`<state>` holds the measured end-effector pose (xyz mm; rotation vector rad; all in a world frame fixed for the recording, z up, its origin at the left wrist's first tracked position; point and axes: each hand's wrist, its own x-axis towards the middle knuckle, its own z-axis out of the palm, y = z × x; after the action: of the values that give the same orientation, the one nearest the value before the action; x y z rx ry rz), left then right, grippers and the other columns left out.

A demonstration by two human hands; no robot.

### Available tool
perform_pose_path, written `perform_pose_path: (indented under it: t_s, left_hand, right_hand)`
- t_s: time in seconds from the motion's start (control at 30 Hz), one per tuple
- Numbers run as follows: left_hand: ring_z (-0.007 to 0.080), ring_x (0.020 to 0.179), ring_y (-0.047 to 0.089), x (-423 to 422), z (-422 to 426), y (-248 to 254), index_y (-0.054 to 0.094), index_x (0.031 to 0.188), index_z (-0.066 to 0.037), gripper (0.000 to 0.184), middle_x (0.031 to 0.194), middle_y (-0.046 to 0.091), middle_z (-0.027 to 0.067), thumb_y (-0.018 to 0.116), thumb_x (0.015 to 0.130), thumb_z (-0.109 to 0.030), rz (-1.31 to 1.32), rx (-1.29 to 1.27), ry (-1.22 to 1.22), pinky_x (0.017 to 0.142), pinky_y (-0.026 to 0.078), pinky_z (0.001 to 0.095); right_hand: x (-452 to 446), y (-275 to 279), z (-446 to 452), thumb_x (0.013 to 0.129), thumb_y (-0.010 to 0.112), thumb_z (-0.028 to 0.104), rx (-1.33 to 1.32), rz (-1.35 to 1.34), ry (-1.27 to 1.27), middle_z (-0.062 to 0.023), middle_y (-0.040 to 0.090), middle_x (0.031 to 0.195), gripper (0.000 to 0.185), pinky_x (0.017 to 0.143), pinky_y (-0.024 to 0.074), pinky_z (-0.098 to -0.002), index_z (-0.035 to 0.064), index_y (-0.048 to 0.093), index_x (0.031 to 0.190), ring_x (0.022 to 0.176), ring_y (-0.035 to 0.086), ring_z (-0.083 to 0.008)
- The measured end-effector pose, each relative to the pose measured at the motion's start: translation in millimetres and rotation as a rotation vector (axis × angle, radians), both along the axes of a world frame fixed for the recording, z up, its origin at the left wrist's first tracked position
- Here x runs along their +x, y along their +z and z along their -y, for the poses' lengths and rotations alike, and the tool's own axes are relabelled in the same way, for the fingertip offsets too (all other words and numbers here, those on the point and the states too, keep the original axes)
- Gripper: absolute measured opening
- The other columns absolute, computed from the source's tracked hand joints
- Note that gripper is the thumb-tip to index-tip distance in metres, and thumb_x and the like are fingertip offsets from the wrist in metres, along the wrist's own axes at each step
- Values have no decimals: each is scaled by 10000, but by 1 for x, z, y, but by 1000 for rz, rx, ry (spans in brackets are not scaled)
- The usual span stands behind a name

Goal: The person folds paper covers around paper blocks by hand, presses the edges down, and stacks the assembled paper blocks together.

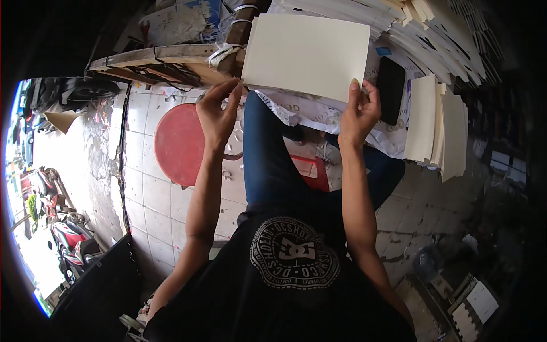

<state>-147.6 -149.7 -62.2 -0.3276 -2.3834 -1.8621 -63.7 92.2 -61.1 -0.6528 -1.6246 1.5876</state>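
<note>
A stack of cream paper sheets (307,54) lies before me on the table's edge, its layers slightly fanned at the left side. At its near left corner is my left hand (219,111), with thumb and fingertips closed at the paper's edge. My right hand (359,111) pinches the near right corner, thumb on top and fingers curled beneath. Under the paper spreads a white printed cloth or sheet (325,111) with lettering. To the right of my right hand lies a dark phone-like object (391,91).
More cream paper stacks (424,117) stand on the right, with further piles (439,34) behind. A red round stool (179,145) is on the tiled floor at left. A wooden frame (159,60) with black cords borders the table. Motorcycles (71,239) are outside at far left.
</note>
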Motion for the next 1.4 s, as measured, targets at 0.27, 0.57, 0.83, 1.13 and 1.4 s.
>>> perform_pose_path:
  t_s: [0.27, 0.57, 0.83, 1.13, 1.4]
  left_hand:
    - [134, 890, 638, -4, 5, 2, 699, 1084, 61, 270, 995, 695, 108, 728, 844, -60, 33, -15, -112, 807, 500, 262]
    - [110, 827, 636, -13, 6, 1, 717, 1024, 53, 285, 925, 703, 76, 787, 832, -146, 71, 24, -149, 771, 500, 235]
    - [79, 733, 593, -17, -2, 3, 720, 969, 35, 283, 772, 676, 35, 778, 858, -219, 322, 100, -35, 677, 452, 212]
    - [113, 670, 618, -22, 4, -1, 723, 908, 44, 433, 776, 678, 71, 762, 853, -384, 566, 153, -97, 637, 472, 235]
    - [116, 651, 615, -24, 4, -5, 721, 889, 41, 407, 767, 673, 70, 775, 850, -361, 579, 205, -90, 622, 474, 227]
  right_hand:
    - [-2, -4, 3, 954, 637, 119, 81, 39, -13, -74, 683, 862, 186, 692, 479, -231, -23, 588, 1064, 807, 660, -109]
    - [-3, 0, 4, 960, 621, 103, 145, 65, -13, -123, 702, 884, 189, 706, 508, -242, -35, 575, 1082, 819, 678, -128]
    - [-4, 2, 6, 951, 647, 118, 60, 64, 9, -127, 702, 869, 193, 706, 507, -238, -46, 584, 1030, 813, 667, -116]
    - [-2, 9, -18, 851, 752, 217, 564, 252, -91, -46, 632, 851, 199, 774, 468, -423, 76, 621, 798, 882, 548, -284]
    - [1, -1, -24, 840, 756, 248, 595, 240, -59, -49, 628, 896, 221, 767, 465, -442, 87, 614, 789, 909, 549, -284]
